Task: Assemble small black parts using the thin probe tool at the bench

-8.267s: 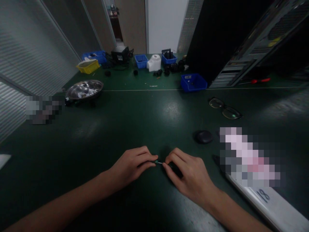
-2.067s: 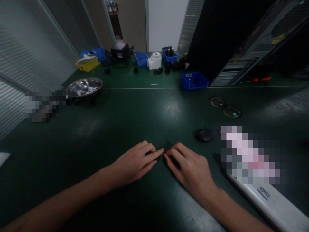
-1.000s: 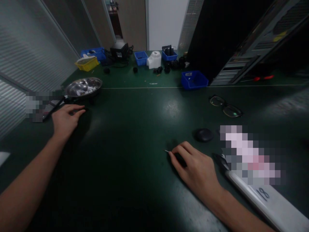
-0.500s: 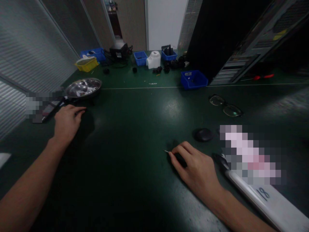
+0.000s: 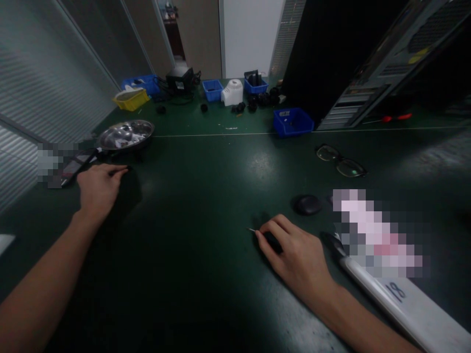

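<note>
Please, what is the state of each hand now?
Left hand: closed in a pinch; contents cannot be told.
Right hand: closed, holding a thin-tipped tool.

Bare left hand point(image 5: 99, 186) and right hand point(image 5: 294, 245) above dark green tabletop point(image 5: 184, 196)
Left near round, shiny metal bowl point(image 5: 139, 143); right holding thin silver-tipped tool point(image 5: 251, 229).

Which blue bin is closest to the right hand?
The blue bin farthest right, by the pale line; the other blue bins stand farther back from the right hand.

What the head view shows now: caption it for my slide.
Right hand gripping a thin-tipped tool at a green table; left hand, fingertips pinched, near a metal bowl.
</note>
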Motion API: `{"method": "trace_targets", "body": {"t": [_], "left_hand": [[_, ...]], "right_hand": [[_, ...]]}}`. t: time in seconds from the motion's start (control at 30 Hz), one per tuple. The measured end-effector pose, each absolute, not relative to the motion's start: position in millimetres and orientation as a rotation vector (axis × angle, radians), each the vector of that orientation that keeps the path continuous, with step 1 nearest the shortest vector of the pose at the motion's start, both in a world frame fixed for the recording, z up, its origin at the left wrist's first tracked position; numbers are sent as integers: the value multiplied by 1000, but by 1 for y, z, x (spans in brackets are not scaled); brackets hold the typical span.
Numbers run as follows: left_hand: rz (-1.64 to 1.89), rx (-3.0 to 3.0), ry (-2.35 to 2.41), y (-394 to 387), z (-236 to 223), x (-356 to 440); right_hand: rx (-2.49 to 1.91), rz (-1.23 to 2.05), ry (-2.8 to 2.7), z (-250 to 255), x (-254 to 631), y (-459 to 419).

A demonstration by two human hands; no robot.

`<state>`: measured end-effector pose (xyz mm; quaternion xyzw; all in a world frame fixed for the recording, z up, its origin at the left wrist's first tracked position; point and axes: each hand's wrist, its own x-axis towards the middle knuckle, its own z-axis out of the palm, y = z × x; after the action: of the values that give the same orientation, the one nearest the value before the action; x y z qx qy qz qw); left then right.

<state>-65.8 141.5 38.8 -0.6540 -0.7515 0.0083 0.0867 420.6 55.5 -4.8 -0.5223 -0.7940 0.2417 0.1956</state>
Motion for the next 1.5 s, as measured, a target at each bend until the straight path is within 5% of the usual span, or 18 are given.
{"method": "trace_targets", "body": {"t": [0.77, 1.13, 1.5], "left_hand": [[-164, -1823, -2445, 140, 47, -48], [-710, -3229, -1555, 67, 32, 167], [-757, -3332, -1690, 49, 16, 173]], "right_hand": [[-1469, 676, -2208, -6, 415, 52], [-1427, 725, -2148, -9, 412, 50], [-1312, 846, -2155, -9, 412, 49]]}}
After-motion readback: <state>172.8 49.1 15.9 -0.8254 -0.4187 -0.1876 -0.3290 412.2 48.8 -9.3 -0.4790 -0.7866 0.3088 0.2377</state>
